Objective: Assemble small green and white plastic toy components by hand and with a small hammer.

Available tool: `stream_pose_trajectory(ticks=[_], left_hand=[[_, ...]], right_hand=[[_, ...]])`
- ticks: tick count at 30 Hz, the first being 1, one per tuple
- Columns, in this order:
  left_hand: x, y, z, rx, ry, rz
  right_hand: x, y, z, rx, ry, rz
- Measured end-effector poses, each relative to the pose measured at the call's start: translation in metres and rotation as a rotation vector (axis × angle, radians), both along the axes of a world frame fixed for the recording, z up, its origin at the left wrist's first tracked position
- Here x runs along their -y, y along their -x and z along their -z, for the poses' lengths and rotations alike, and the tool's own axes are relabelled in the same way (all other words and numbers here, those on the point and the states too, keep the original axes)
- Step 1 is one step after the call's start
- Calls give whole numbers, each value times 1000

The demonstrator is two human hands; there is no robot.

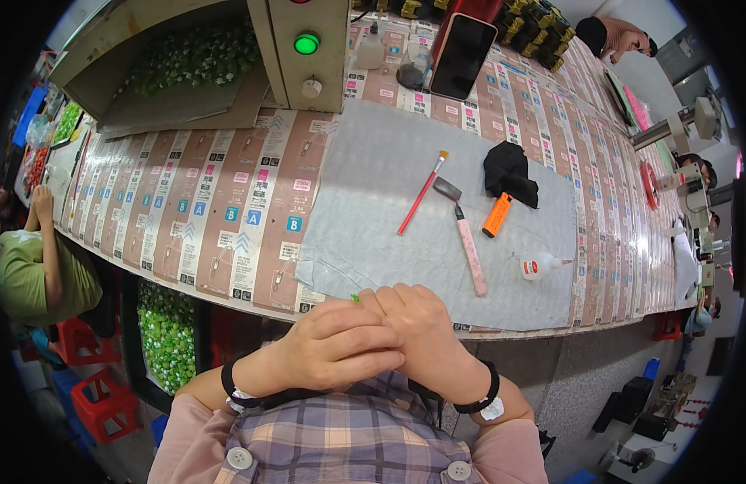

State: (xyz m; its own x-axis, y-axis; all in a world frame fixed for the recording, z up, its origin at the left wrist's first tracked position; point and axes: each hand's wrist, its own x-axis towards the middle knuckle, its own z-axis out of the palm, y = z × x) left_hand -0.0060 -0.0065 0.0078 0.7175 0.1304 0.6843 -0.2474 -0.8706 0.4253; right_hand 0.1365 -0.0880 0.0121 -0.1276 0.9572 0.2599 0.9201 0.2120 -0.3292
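My left hand (336, 343) and my right hand (421, 327) are closed and pressed together just in front of the table's near edge. A tiny green piece (355, 298) peeks out at the top between them; the rest of it is hidden by the fingers. Beyond the hands a pale grey cloth sheet (373, 161) covers part of the table. On it lie a red-handled brush (421, 198), a tool with a flat metal head and pink patterned handle (468, 250), an orange lighter-like object (496, 215), a crumpled black cloth (508, 173) and a small glue bottle (542, 265).
A metal box (304, 56) with a lit green button stands at the back left, green pieces inside. A phone (463, 56) leans upright beside a jar (413, 66). Below the table at left are a tray of green pieces (167, 339) and red stools (102, 403). Another person (46, 274) sits left.
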Motion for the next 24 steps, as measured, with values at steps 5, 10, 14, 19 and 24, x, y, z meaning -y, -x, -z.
stream_pose_trajectory(ticks=[5, 10, 14, 19, 24], left_hand=[[0, 1, 7, 53, -48, 2], [3, 2, 11, 100, -92, 0], [2, 1, 6, 76, -85, 12], [3, 1, 7, 57, -75, 27], [5, 1, 6, 39, -57, 5]], right_hand=[[-1, 0, 0, 11, 4, -3], [-1, 0, 0, 24, 23, 1], [-2, 0, 0, 21, 22, 4], [-2, 0, -1, 31, 27, 5], [-1, 0, 0, 29, 43, 10]])
